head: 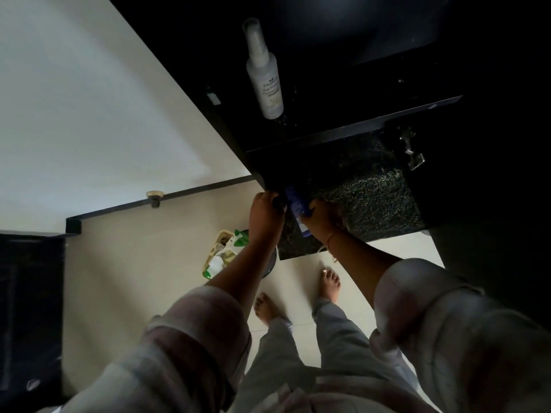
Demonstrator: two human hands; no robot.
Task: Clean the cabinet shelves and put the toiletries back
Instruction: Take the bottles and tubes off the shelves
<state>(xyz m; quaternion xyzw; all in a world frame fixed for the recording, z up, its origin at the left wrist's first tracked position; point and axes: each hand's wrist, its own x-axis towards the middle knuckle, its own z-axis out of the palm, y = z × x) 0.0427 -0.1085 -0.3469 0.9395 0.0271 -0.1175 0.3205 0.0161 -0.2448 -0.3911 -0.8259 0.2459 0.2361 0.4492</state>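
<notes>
Dark cabinet [372, 70], seen from above, with an open white door [89, 99] at left and a speckled lower shelf [366, 192]. On the upper shelf [351, 129] stands a white spray bottle [264, 73] under a clear cap. Pale tiled floor [134, 278] below carries a small basket [220, 253] of green-and-white packets, just beside the left forearm. Left hand [264, 216] is curled over the shelf's near-left corner; what it grips cannot be told. Right hand [323, 217] is closed around a blue tube [295, 207] at the lower shelf's front edge.
</notes>
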